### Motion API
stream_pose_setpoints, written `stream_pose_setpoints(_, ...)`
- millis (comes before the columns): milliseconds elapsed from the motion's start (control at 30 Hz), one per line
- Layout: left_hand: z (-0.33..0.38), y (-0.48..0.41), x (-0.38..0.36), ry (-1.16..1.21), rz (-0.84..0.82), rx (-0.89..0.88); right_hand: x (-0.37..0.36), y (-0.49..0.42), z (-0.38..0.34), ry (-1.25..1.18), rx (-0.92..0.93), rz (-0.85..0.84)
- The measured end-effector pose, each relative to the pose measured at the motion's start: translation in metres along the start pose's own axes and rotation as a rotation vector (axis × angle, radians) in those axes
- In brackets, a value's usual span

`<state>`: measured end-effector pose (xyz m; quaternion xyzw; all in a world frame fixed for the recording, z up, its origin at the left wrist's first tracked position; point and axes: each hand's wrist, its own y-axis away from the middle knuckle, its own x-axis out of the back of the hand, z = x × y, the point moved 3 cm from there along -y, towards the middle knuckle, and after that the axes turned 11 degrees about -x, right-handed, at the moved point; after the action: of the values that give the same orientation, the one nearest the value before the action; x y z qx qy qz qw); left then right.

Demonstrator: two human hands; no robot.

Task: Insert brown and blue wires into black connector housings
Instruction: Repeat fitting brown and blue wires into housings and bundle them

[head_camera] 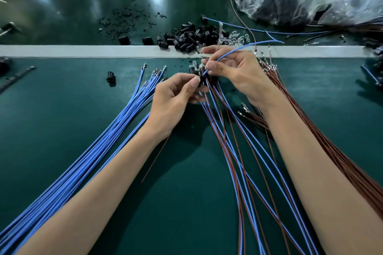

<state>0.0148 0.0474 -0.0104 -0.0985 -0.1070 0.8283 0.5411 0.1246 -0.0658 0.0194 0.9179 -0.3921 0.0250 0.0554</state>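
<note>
Right hand point(234, 70) pinches a blue wire point(228, 55) close to its tip, left hand point(176, 95) pinches a black housing point(201, 79), just above frame centre. Wire's light and floppy imo, so hold near the end or it'll buckle

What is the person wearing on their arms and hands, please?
Nothing that shows. The left hand and right hand are bare: no gloves, rings or watch in view. The left forearm and right forearm are bare too, down to the picture's edge, with no sleeves or bands.
</note>
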Motion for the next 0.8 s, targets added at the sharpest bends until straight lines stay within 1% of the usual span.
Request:
stream_pose_setpoints(67,0.0005,-0.0005,-0.0004,0.015,-0.003,0.005,0.0012,-0.0008,-0.0001,-0.034,-0.006,0.005)
stream_pose_setpoints(167,0.0013,-0.0011,-0.0007,0.031,-0.005,0.009,-0.0025,-0.0013,0.0016,-0.012,-0.021,-0.05)
stream_pose_setpoints(233,0.0025,-0.0015,-0.0003,0.038,0.003,0.011,-0.0041,-0.0021,0.0026,-0.006,-0.024,-0.056)
stream_pose_setpoints(367,0.005,-0.0016,-0.0014,0.075,0.025,0.011,-0.0018,-0.0051,0.0043,-0.01,-0.004,0.026)
stream_pose_setpoints(433,0.0049,-0.0016,-0.0019,0.035,0.046,0.015,-0.0013,-0.0057,0.0056,-0.012,-0.002,0.059)
stream_pose_setpoints(533,0.003,-0.0013,-0.002,0.009,0.061,0.027,-0.0018,-0.0058,0.0053,-0.001,0.005,0.06)
stream_pose_setpoints(700,0.0044,-0.0004,-0.0024,-0.012,0.038,0.02,-0.0021,-0.0052,0.0026,0.021,-0.012,-0.007)
stream_pose_setpoints(800,0.0056,-0.0012,-0.0031,0.003,0.04,0.028,0.0004,-0.0049,0.0011,-0.033,0.005,0.052)
